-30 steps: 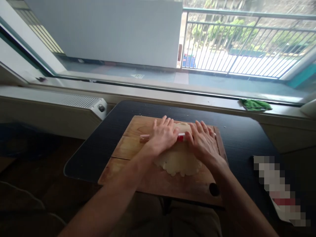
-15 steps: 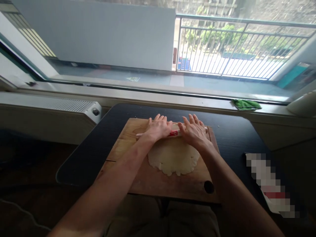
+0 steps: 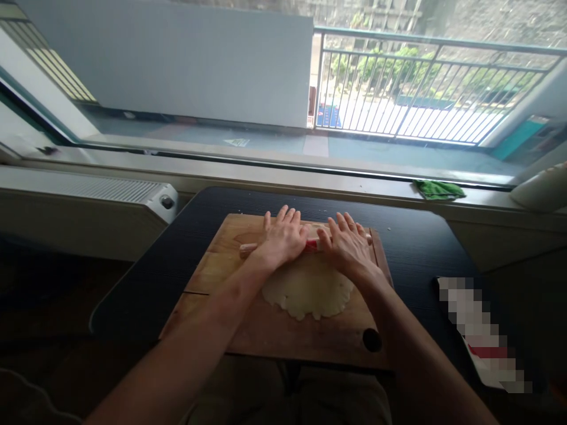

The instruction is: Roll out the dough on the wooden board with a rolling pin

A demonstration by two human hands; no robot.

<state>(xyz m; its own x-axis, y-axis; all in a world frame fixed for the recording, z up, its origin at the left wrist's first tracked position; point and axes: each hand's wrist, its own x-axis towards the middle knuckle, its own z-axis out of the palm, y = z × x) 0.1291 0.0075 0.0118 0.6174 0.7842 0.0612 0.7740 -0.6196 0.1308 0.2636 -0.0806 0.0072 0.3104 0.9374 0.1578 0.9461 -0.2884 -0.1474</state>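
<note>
your left hand (image 3: 283,237) and right hand (image 3: 349,243) are resting flat, fingers outstretched, on a slim red-banded rolling pin (image 3: 312,245), which is lying across a pale, ragged-edged dough sheet (image 3: 310,292), on a brown rectangular wooden board (image 3: 296,339)

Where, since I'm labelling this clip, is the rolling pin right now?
In the head view, just right of centre: the rolling pin lies across the far part of the dough, beneath the left hand and right hand.
</note>
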